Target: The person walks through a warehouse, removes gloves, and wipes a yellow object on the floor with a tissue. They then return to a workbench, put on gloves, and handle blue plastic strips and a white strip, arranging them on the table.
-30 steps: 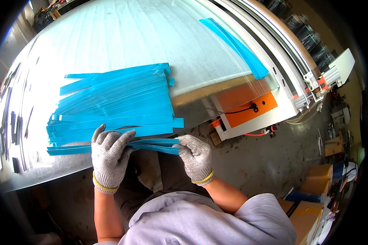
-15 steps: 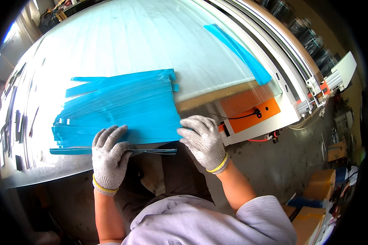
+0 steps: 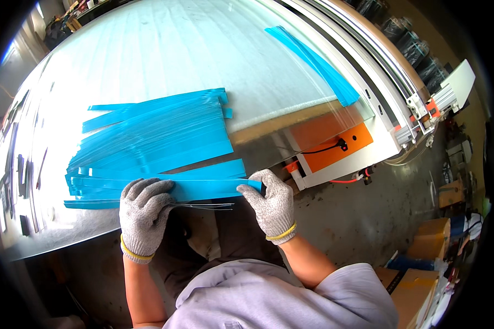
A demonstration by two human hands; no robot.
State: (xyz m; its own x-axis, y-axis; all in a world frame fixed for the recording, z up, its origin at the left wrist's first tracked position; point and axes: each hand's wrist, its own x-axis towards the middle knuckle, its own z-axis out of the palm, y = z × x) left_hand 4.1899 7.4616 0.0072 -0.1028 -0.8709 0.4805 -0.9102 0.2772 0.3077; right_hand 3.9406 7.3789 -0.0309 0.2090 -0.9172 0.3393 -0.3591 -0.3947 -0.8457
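Low in the middle of the frame, the left hand (image 3: 145, 211), in a grey knit glove with a yellow cuff band, lies curled on the near edge of a fanned pile of long, thin bright-blue plastic strips (image 3: 148, 142); its fingers are bent down over the lowest strips, pressing them, and thin clear slivers (image 3: 203, 206) stick out to the right from under its fingertips. The right hand (image 3: 271, 203), gloved alike, sits just right of centre and pinches the right end of one long blue strip (image 3: 208, 189) between thumb and fingers, closed on it. That strip runs level between the two hands, at the very front edge of the pale, glossy worktable (image 3: 164, 49).

The pile spreads from the left-centre of the frame up toward the middle, its right ends ragged and stepped. Above it the tabletop is broad and bare up to a separate bundle of blue strips (image 3: 313, 60) lying slantwise at the upper right, well apart from the pile. Dark narrow offcuts (image 3: 16, 170) line the table's left rim. Right of the hands the table ends at an orange and white machine panel (image 3: 335, 148), with grey concrete floor (image 3: 379, 219) below it and brown cardboard boxes (image 3: 411, 279) at the lower right.
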